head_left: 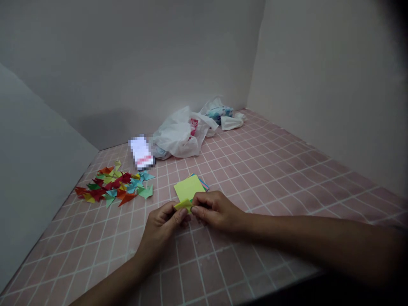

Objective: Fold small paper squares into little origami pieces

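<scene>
Between both hands is a small folded piece of yellow paper [182,205], held just above the tiled surface. My left hand [164,219] pinches its left side with thumb and fingers. The fingertips of my right hand [216,209] are closed on its right edge. Right behind the hands lies a stack of square paper sheets [188,187], with a yellow-green sheet on top and blue and pink edges showing under it. Off to the left, a pile of folded paper pieces [116,185] in red, orange, yellow, green and light blue lies spread out.
A lit phone [142,153], its screen blurred out, is behind the paper pile. Crumpled white plastic bags [181,134] lie against the back wall, and a blue-patterned pack [219,112] sits in the corner. Walls border the pink tiled surface [270,178].
</scene>
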A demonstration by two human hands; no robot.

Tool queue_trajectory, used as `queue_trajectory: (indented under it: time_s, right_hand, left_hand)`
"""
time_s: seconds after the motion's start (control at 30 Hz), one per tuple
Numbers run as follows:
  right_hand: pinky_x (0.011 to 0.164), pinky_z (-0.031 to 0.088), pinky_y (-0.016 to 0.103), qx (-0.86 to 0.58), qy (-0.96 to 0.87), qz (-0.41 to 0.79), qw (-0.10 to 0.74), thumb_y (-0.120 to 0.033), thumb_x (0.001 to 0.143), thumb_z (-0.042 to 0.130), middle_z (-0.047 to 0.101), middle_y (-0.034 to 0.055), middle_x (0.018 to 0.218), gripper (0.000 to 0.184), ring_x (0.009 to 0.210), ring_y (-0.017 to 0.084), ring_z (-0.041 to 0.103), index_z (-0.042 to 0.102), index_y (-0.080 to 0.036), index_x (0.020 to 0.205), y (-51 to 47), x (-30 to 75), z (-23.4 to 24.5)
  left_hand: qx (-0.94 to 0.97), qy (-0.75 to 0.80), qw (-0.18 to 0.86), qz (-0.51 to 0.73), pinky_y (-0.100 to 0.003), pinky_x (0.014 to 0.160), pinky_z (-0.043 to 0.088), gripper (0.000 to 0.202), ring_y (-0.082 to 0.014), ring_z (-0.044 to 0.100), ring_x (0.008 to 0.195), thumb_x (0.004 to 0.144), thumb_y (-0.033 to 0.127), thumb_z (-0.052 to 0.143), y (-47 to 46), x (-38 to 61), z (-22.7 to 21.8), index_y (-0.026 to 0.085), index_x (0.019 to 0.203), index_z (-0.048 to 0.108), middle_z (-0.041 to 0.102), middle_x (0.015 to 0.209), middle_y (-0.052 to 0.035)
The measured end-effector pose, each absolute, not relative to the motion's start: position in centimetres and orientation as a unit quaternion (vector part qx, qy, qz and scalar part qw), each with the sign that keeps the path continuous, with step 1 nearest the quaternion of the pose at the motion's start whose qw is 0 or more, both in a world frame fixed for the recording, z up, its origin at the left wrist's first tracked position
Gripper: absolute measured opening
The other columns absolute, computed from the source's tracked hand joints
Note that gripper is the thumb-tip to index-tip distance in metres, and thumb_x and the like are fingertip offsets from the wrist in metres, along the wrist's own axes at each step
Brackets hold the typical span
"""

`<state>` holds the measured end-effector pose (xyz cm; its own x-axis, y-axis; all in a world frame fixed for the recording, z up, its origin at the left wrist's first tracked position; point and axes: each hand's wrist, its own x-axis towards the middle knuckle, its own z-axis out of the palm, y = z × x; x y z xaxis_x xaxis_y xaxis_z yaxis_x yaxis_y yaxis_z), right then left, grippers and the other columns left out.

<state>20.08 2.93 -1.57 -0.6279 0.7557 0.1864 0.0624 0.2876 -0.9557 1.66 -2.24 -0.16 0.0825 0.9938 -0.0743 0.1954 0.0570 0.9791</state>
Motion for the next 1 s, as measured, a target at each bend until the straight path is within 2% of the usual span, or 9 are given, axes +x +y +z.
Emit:
queue_trajectory:
  time_s: [0.13, 0.27, 0.43, 0.6, 0.67, 0.77, 0.87, 1.0]
  right_hand:
    - [0.054, 0.037, 0.023, -0.274, -0.729, 0.531, 0.334, -0.023, 0.088, 0.052, 0.055, -0.0019, 0.061, 0.016, 0.056, 0.011, 0.049, 0.053, -0.017, 0.073, 3.0, 20.1, -1.6]
    - [0.058, 0.039, 0.024, -0.263, -0.744, 0.467, 0.399, -0.02, 0.086, 0.057, 0.054, -0.0019, 0.068, 0.009, 0.062, 0.012, 0.05, 0.052, -0.018, 0.079, 2.9, 20.0, -1.8]
    - [0.065, 0.043, 0.026, -0.244, -0.761, 0.389, 0.458, -0.017, 0.088, 0.06, 0.055, 0.0003, 0.08, 0.009, 0.069, 0.013, 0.052, 0.051, -0.019, 0.086, 2.5, 20.1, -2.0]
    - [0.068, 0.044, 0.027, -0.221, -0.789, 0.341, 0.46, -0.013, 0.091, 0.058, 0.057, 0.0024, 0.083, 0.007, 0.075, 0.015, 0.054, 0.055, -0.019, 0.089, 2.5, 20.2, -1.9]
    - [0.071, 0.045, 0.028, -0.211, -0.797, 0.325, 0.463, -0.012, 0.091, 0.057, 0.058, 0.0034, 0.084, 0.007, 0.079, 0.016, 0.055, 0.056, -0.019, 0.089, 2.5, 20.2, -1.8]
    - [0.074, 0.045, 0.03, -0.2, -0.813, 0.291, 0.462, -0.01, 0.091, 0.056, 0.06, 0.0064, 0.089, 0.008, 0.085, 0.018, 0.056, 0.057, -0.018, 0.09, 2.3, 20.2, -1.7]
    - [0.072, 0.045, 0.03, -0.205, -0.811, 0.285, 0.468, -0.008, 0.088, 0.054, 0.06, 0.0058, 0.086, 0.01, 0.081, 0.018, 0.056, 0.055, -0.018, 0.087, 2.3, 20.2, -1.8]
    - [0.066, 0.043, 0.028, -0.237, -0.775, 0.36, 0.462, -0.009, 0.085, 0.055, 0.057, 0.0016, 0.077, 0.01, 0.071, 0.014, 0.054, 0.053, -0.018, 0.081, 2.5, 20.1, -1.9]
  left_hand:
    - [0.578, 0.539, 0.456, 0.41, -0.025, 0.065, 0.044, 0.022, -0.0151, 0.056, 0.067, 0.086, 0.032, 0.064, -2.1, 1.6, 0.1, 0.017, 0.07, 0.065, 0.061, 0.068, -0.0005]
    - [0.611, 0.531, 0.395, 0.435, -0.025, 0.068, 0.045, 0.013, -0.0157, 0.057, 0.073, 0.083, 0.026, 0.066, -2.0, 1.7, 0.4, 0.018, 0.073, 0.067, 0.063, 0.076, -0.0012]
    - [0.618, 0.547, 0.371, 0.427, -0.022, 0.056, 0.04, 0.013, -0.0119, 0.05, 0.059, 0.085, 0.024, 0.065, -2.2, 1.8, 0.3, 0.018, 0.073, 0.065, 0.056, 0.065, 0.0026]
    - [0.621, 0.534, 0.382, 0.428, -0.023, 0.056, 0.043, 0.008, -0.0125, 0.055, 0.059, 0.084, 0.023, 0.065, -2.3, 1.8, 0.0, 0.018, 0.077, 0.066, 0.059, 0.066, 0.002]
    - [0.629, 0.526, 0.378, 0.43, -0.024, 0.059, 0.046, 0.007, -0.0138, 0.058, 0.063, 0.085, 0.023, 0.064, -2.2, 1.7, 0.0, 0.018, 0.08, 0.067, 0.062, 0.07, 0.0005]
    - [0.667, 0.51, 0.312, 0.446, -0.027, 0.071, 0.051, 0.006, -0.0178, 0.064, 0.082, 0.085, 0.019, 0.063, -2.1, 1.6, -0.1, 0.019, 0.084, 0.069, 0.066, 0.087, -0.0043]
    - [0.667, 0.516, 0.276, 0.461, -0.027, 0.076, 0.052, 0.014, -0.017, 0.065, 0.086, 0.083, 0.015, 0.065, -2.2, 1.4, -0.5, 0.021, 0.095, 0.067, 0.067, 0.093, -0.0032]
    - [0.641, 0.512, 0.306, 0.482, -0.025, 0.073, 0.052, 0.026, -0.0141, 0.064, 0.08, 0.083, 0.012, 0.065, -2.5, 1.5, -1.0, 0.024, 0.106, 0.061, 0.067, 0.089, 0.0005]
